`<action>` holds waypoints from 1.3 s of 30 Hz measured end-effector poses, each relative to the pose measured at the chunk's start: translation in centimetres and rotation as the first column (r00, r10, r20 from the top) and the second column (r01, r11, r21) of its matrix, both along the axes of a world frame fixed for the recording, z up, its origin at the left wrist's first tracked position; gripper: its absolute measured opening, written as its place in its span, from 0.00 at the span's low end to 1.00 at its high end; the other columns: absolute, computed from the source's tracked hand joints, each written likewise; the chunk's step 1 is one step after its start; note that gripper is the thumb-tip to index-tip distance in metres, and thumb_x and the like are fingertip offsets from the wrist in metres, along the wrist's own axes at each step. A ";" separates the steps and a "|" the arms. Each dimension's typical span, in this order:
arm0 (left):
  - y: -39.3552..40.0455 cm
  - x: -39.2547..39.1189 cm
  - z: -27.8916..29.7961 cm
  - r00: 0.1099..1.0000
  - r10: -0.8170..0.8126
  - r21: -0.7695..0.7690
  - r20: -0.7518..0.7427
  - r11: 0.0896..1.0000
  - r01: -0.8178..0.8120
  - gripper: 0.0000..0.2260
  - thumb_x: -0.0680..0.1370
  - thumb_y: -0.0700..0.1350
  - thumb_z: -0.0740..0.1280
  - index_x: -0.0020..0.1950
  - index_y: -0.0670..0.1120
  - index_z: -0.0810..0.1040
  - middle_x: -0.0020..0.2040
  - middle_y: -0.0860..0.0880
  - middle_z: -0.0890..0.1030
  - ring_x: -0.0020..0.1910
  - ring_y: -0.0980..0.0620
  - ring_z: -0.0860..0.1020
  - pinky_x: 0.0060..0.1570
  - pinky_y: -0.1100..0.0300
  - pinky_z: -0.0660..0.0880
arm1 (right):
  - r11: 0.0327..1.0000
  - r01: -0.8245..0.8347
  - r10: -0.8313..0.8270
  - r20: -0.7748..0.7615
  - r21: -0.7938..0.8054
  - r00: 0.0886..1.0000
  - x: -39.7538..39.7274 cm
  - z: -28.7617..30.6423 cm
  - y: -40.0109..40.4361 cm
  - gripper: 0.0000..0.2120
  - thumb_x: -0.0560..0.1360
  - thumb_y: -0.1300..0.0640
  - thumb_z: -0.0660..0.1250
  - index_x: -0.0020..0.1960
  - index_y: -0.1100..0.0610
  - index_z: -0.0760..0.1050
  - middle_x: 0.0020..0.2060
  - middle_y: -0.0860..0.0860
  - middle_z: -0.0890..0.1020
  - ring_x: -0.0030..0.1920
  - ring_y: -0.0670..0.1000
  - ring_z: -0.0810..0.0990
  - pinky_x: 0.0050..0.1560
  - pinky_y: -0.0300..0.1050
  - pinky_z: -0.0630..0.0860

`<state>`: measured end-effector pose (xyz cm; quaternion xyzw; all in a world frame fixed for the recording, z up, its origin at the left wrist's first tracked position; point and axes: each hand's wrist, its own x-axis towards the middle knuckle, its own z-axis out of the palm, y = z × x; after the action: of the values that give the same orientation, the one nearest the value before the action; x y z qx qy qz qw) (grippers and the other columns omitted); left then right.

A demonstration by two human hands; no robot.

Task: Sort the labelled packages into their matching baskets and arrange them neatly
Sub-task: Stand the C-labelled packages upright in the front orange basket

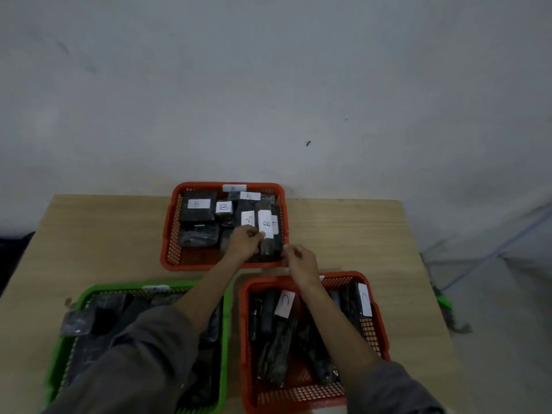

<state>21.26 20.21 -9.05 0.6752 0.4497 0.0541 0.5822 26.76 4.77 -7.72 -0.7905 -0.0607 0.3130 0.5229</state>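
Grey sleeves reach forward from the near edge, over a green basket (59,348) at near left and a red basket (378,327) at near right, both full of dark wrapped packages. In the near red basket two white slips read "C" (285,303); the tag on the green basket's far rim is too blurred to read. Farther off on the table (104,234) sits a second red basket (168,249), tagged "B" on its far rim, its packages carrying slips marked "B". The left hand (243,245) pinches a long dark package (266,234) labelled "B" standing at the right side of that far basket, while the right hand (298,262) hovers just beside the basket's near right corner, fingers loosely curled and seemingly empty. Sorting looks nearly done; the step in hand appears to be tidying the B packages. Next, the long package probably needs laying flat and square against its neighbours, label upward.
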 end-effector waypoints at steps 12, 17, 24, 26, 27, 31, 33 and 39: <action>-0.3 4.8 -1.3 0.961 -0.149 0.313 -0.234 0.924 0.219 0.11 0.78 0.44 0.70 0.50 0.36 0.84 0.49 0.39 0.85 0.51 0.41 0.82 0.52 0.55 0.76 | 0.995 0.018 -0.016 0.016 -0.103 1.000 1.1 -0.8 -3.1 0.12 0.81 0.60 0.64 0.59 0.65 0.80 0.54 0.59 0.83 0.55 0.61 0.82 0.61 0.58 0.77; -0.9 4.7 -1.6 0.978 -0.063 0.386 -0.199 0.912 0.137 0.11 0.75 0.43 0.73 0.53 0.37 0.83 0.50 0.40 0.84 0.51 0.43 0.82 0.53 0.56 0.76 | 0.994 0.005 -0.003 0.019 -0.105 1.000 1.2 -0.5 -3.1 0.11 0.81 0.59 0.64 0.59 0.65 0.80 0.54 0.60 0.83 0.55 0.61 0.82 0.59 0.58 0.78; -3.3 3.9 -1.2 0.998 -0.058 0.565 -0.012 0.823 0.054 0.10 0.78 0.46 0.68 0.57 0.44 0.77 0.49 0.47 0.80 0.51 0.46 0.77 0.49 0.51 0.77 | 0.991 0.004 0.005 0.072 -0.130 0.997 1.1 -1.1 -5.5 0.11 0.81 0.61 0.63 0.59 0.65 0.79 0.44 0.54 0.83 0.35 0.40 0.82 0.43 0.33 0.79; -5.5 3.2 -1.1 0.982 -0.165 0.581 0.089 0.810 0.083 0.07 0.78 0.44 0.66 0.55 0.45 0.78 0.47 0.49 0.79 0.48 0.49 0.77 0.49 0.52 0.77 | 0.987 -0.002 0.019 0.103 -0.162 0.994 0.5 -1.3 -6.3 0.10 0.81 0.61 0.64 0.58 0.64 0.80 0.42 0.52 0.83 0.35 0.34 0.80 0.39 0.24 0.72; -6.8 2.7 -1.2 0.967 -0.225 0.568 0.118 0.814 0.120 0.07 0.78 0.43 0.65 0.55 0.46 0.78 0.46 0.51 0.79 0.46 0.51 0.77 0.48 0.53 0.77 | 0.985 0.004 0.016 0.118 -0.173 0.993 0.1 -1.3 -6.8 0.10 0.80 0.60 0.64 0.58 0.63 0.81 0.44 0.52 0.84 0.38 0.36 0.81 0.42 0.26 0.72; -11.7 0.5 -2.0 0.911 -0.393 0.554 0.128 0.790 0.263 0.08 0.78 0.44 0.65 0.56 0.51 0.78 0.44 0.56 0.77 0.43 0.56 0.76 0.43 0.61 0.75 | 0.971 0.083 -0.029 0.234 -0.225 0.972 -1.1 -1.1 -9.9 0.10 0.80 0.57 0.64 0.54 0.58 0.83 0.45 0.50 0.84 0.47 0.49 0.82 0.46 0.38 0.73; -14.0 -0.4 -2.7 0.891 -0.431 0.556 0.143 0.780 0.288 0.07 0.78 0.45 0.66 0.56 0.51 0.78 0.44 0.56 0.77 0.43 0.57 0.76 0.43 0.64 0.74 | 0.955 0.179 -0.100 0.310 -0.238 0.945 -1.9 -1.2 -12.4 0.09 0.81 0.55 0.63 0.50 0.55 0.82 0.41 0.47 0.83 0.42 0.47 0.81 0.42 0.39 0.72; -19.0 -2.6 -5.0 0.875 -0.479 0.595 0.069 0.724 0.350 0.08 0.79 0.46 0.67 0.56 0.48 0.82 0.54 0.52 0.81 0.55 0.53 0.78 0.56 0.58 0.76 | 0.858 0.191 0.043 0.437 -0.476 0.898 -4.5 -3.4 -20.4 0.10 0.79 0.53 0.64 0.57 0.55 0.77 0.52 0.50 0.80 0.54 0.51 0.77 0.52 0.47 0.78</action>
<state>18.68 1.19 -14.01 0.8899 0.1831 0.1258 0.3983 22.29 -15.61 -11.10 -0.9510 -0.0595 0.1135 0.2813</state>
